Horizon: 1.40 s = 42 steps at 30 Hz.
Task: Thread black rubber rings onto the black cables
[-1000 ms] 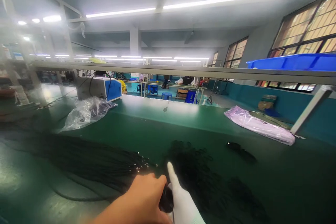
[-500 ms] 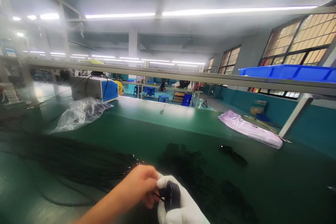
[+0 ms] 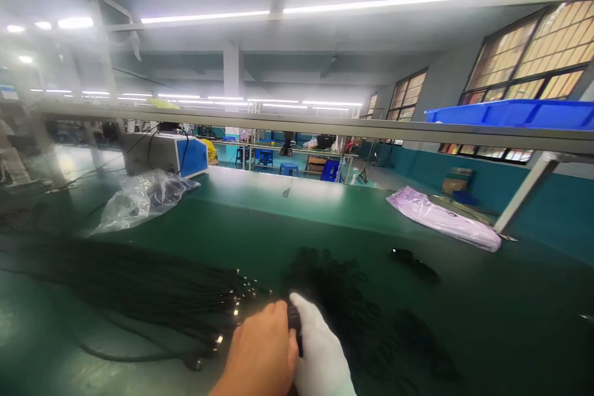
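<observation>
A coiled black cable (image 3: pixel 295 322) is between my two hands at the lower middle of the view, mostly covered by them. My left hand (image 3: pixel 262 346), bare, is closed on its left side with the back of the hand towards me. On the other side my right hand (image 3: pixel 321 346), in a white glove, grips the coil with the thumb pointing forward. To the left lies a bundle of long black cables (image 3: pixel 153 291) with shiny metal connector ends. Just beyond my right hand is a dark heap of coiled cables (image 3: pixel 334 284).
On the green tabletop (image 3: pixel 260 223) lie a clear plastic bag (image 3: pixel 143 198), a pinkish plastic-wrapped package (image 3: pixel 440 219) and a small black item (image 3: pixel 414 265). A blue-and-grey machine (image 3: pixel 167 153) stands behind. A shelf bar (image 3: pixel 315 127) crosses above, bearing a blue tray (image 3: pixel 510 114).
My left hand has moved right and over the coil, which is now largely hidden. My right hand has turned, its thumb now pointing forward. The view has shifted slightly.
</observation>
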Each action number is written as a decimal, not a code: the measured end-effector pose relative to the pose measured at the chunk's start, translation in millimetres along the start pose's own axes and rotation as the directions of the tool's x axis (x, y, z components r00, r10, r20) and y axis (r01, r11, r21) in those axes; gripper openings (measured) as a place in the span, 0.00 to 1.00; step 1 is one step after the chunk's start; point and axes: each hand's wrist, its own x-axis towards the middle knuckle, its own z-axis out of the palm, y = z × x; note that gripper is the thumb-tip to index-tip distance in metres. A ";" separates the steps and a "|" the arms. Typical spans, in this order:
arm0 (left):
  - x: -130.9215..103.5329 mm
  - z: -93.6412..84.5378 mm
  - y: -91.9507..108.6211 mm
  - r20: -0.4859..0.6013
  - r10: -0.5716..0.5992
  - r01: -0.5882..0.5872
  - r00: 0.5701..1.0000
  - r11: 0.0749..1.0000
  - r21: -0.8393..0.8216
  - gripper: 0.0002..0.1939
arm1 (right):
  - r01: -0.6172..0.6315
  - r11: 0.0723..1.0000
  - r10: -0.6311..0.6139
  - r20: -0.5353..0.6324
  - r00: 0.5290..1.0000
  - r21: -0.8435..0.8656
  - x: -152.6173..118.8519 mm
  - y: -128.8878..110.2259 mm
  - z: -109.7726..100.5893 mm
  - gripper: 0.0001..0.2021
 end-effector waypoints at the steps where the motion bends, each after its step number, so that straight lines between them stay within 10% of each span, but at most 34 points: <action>1: 2.9 4.6 -3.2 -0.019 -0.005 0.005 1.000 1.000 0.026 0.15 | -0.012 0.999 0.012 -0.012 1.000 -0.030 -1.0 -1.2 -1.9 0.30; 4: 10.5 13.4 -19.2 -0.113 0.046 -0.049 0.992 0.998 -0.027 0.18 | -0.074 0.985 0.026 0.287 0.958 0.158 -5.2 -14.2 -13.6 0.32; 7: 13.1 14.4 -32.7 -0.170 0.119 -0.141 0.978 0.982 -0.128 0.24 | -0.270 0.839 -0.116 0.640 0.759 0.473 -7.9 -29.8 -24.9 0.30; 9: 12.4 13.2 -36.1 -0.184 0.170 -0.202 0.968 0.964 -0.174 0.25 | -0.356 0.735 -0.189 0.679 0.709 0.576 -7.0 -31.9 -26.4 0.30; 13: 9.6 15.1 -38.8 -0.243 0.100 -0.193 0.965 0.897 -0.398 0.18 | -0.397 0.646 -0.128 0.605 0.786 0.652 -2.4 -15.1 -19.4 0.33; 20: 8.9 40.1 -52.3 0.166 0.055 0.131 0.985 0.396 -0.909 0.17 | -0.377 0.736 0.013 0.545 0.839 0.562 -1.7 -7.8 -9.0 0.26; 25: 7.8 44.9 -53.1 0.179 0.107 0.155 0.978 0.202 -0.967 0.19 | -0.462 0.628 -0.064 0.633 0.771 0.626 -2.8 -7.3 -5.6 0.23; 32: 9.1 30.3 -50.9 0.173 0.063 0.115 0.983 0.527 -0.842 0.11 | -0.451 0.638 -0.027 0.604 0.797 0.624 -5.7 -4.9 -5.3 0.22; 36: 2.5 24.8 -51.8 -0.244 0.049 -0.167 0.969 0.855 -0.491 0.10 | -0.512 0.556 -0.039 0.636 0.771 0.655 -8.4 -6.1 -4.1 0.22; 42: 4.1 31.8 -53.6 -0.448 0.241 -0.403 0.861 0.860 -0.312 0.15 | -0.517 0.489 -0.124 0.643 0.756 0.703 -10.8 -8.6 3.4 0.23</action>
